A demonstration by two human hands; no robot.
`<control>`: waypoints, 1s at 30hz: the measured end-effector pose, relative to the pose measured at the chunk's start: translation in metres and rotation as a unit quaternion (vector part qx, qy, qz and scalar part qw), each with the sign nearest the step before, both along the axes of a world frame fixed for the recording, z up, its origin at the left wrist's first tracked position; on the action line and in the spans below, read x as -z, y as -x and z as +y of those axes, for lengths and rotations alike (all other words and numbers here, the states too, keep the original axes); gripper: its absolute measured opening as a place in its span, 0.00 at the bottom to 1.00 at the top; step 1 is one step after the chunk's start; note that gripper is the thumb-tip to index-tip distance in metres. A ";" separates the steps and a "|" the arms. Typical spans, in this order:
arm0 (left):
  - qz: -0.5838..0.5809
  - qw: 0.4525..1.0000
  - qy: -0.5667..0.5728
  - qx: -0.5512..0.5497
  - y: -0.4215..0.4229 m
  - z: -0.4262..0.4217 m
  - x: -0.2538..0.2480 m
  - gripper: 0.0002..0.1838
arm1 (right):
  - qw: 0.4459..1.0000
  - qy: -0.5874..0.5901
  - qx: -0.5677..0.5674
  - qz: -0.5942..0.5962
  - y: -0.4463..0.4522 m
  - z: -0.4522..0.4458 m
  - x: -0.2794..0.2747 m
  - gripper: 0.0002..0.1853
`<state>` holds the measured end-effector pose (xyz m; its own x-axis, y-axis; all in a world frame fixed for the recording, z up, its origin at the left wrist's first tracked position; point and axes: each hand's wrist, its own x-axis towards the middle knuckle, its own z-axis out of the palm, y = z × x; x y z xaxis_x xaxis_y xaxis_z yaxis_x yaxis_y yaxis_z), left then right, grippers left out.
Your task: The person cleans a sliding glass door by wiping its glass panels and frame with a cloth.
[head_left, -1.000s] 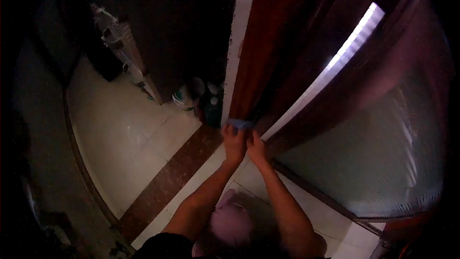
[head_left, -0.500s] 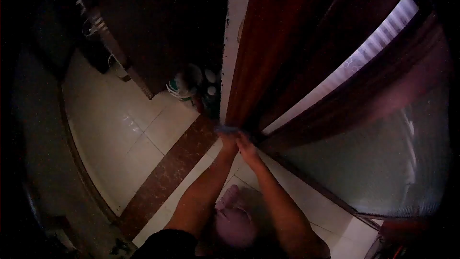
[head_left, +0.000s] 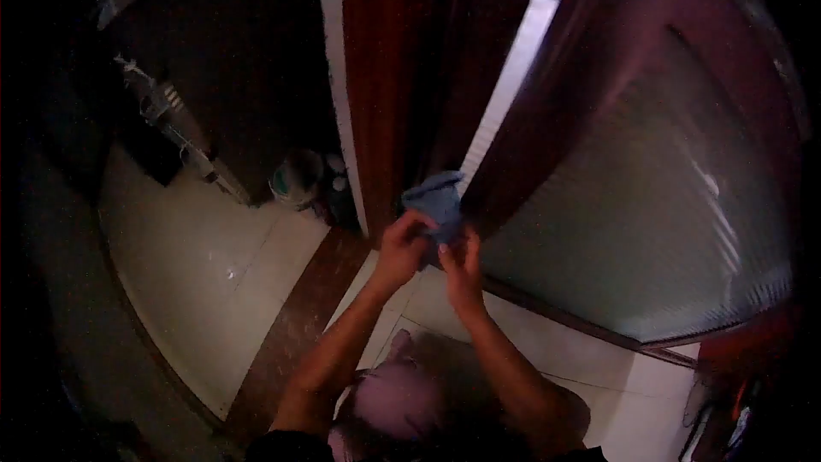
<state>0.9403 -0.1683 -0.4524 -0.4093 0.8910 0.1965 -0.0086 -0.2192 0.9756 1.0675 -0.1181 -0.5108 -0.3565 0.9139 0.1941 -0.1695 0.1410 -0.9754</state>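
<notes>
Blue cloth, bunched mid-scene at the near ends of both hands' reach, beside a reddish-brown wooden post. The left hand has its fingers curled closed on the cloth's near left edge; the right hand is half curled at its near right, too dim to tell whether it grips. The loose far flap could slip away if the left fingers slacken. Counted: one cloth, two hands, one post, one tub at far left.

So the cloth is in the left hand and right hand, near the door frame; bucket's left of that, by the floor strip's far end.
</notes>
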 end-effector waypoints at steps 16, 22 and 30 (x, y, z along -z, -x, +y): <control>0.007 0.964 0.049 0.262 0.033 0.015 -0.193 0.17 | 0.969 0.173 -0.155 0.082 -0.061 0.008 -0.121 0.13; 0.094 0.953 0.075 0.278 0.029 0.012 -0.193 0.19 | 0.994 0.094 -0.030 0.039 -0.102 0.056 -0.113 0.20; 0.441 0.856 0.175 0.208 0.021 0.026 -0.207 0.17 | 0.968 -0.142 -0.073 -0.193 -0.147 0.035 -0.188 0.15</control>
<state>0.9189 -0.1423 -0.2450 0.1274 0.9910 -0.0421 0.7580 -0.0699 0.6485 1.2149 -0.0834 -0.3227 -0.5732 0.7778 0.2576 0.1616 0.4155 -0.8951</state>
